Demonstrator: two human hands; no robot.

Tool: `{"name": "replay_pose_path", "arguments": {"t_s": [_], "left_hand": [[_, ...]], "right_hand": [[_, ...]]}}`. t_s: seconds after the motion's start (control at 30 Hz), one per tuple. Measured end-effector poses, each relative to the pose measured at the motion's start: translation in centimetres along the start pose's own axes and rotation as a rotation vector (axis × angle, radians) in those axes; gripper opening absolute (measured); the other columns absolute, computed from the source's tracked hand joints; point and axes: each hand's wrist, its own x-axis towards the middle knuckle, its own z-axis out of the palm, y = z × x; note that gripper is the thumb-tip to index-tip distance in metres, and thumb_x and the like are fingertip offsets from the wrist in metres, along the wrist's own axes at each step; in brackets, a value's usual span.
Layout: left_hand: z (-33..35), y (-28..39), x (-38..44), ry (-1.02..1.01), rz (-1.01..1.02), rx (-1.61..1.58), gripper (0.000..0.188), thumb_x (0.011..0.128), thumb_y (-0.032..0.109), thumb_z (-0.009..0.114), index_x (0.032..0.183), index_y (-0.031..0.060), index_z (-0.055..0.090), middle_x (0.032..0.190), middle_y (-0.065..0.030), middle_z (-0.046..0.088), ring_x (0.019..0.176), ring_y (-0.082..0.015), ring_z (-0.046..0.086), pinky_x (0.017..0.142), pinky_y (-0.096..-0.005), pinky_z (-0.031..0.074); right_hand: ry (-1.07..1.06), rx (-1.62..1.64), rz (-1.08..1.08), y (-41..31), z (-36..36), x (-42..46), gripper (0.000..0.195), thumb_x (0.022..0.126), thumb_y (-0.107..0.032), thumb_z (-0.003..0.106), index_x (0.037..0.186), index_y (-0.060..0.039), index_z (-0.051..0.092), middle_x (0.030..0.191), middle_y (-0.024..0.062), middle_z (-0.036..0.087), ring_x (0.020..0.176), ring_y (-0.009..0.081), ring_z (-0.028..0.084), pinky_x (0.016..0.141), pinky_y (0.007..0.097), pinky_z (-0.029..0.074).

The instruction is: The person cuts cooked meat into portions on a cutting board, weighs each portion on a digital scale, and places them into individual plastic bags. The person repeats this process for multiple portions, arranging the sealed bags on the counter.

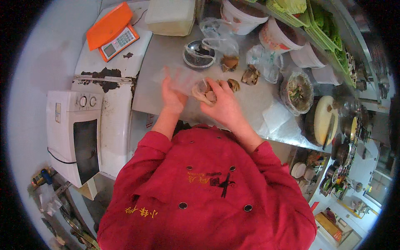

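Observation:
My left hand (173,96) is under a clear plastic bag (187,78), its fingers showing blurred through the film. Curled around the bag's right end is my right hand (223,101). Pale brown pieces of food (210,94) show at that end; I cannot tell exactly what they are. Just beyond my right fingers lies a small brown bundle (233,85), partly hidden. Two more lie farther off: a brown bagged portion (229,63) and a brown portion (251,75) beside a crumpled clear bag (265,62). A bowl with dark contents (199,53) stands beyond my left hand.
The steel worktop (150,90) carries white tubs (245,18) at the back and a film-covered bowl of food (297,92) at right. Thin plastic sheets (276,117) lie near the front edge. An orange scale (111,28) and a microwave (75,134) stand left.

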Motion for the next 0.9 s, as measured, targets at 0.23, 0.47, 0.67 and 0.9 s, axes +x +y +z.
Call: {"name": "replay_pose_path", "arguments": {"t_s": [0.23,0.47,0.67,0.9], "left_hand": [[2.1,1.2,-1.6,0.014,-0.154,0.0,0.081,0.103,0.048,0.05,0.168,0.038,0.002,0.169,-0.0109,0.022,0.144,-0.0446,0.043,0.117,-0.0633,0.037],[1.8,1.7,-1.2,-0.122,-0.239,-0.18,0.064,0.106,0.047,0.05,0.159,0.0146,0.035,0.153,-0.015,0.048,0.133,-0.0414,0.055,0.109,-0.0606,0.047],[0.8,0.7,-1.8,-0.329,-0.341,0.013,0.06,0.103,0.042,0.057,0.154,0.0137,0.045,0.144,-0.0154,0.06,0.128,-0.0349,0.061,0.109,-0.0495,0.05],[1.2,0.9,-2.4,-0.331,-0.318,-0.101,0.068,0.098,0.017,0.063,0.159,0.0161,0.032,0.148,-0.0134,0.053,0.133,-0.034,0.057,0.108,-0.0528,0.052]], "right_hand": [[-0.04,0.23,-0.007,-0.8,1.0,0.2,0.081,0.084,-0.016,0.081,0.155,-0.0074,0.045,0.145,0.0179,0.049,0.129,0.032,0.057,0.104,0.0422,0.052],[0.011,0.742,0.28,1.2,2.5,-1.6,0.073,0.093,0.0,0.071,0.158,-0.0009,0.038,0.14,0.0114,0.054,0.119,0.0205,0.061,0.097,0.0363,0.057],[0.035,0.769,0.392,-0.7,3.0,-1.1,0.061,0.1,-0.005,0.066,0.154,0.0036,0.041,0.126,0.0121,0.064,0.099,0.0198,0.069,0.083,0.0336,0.061],[0.108,0.728,0.184,0.2,3.8,-1.6,0.056,0.1,-0.007,0.065,0.152,0.0018,0.044,0.133,0.0116,0.061,0.109,0.0191,0.065,0.079,0.0335,0.061]]}}
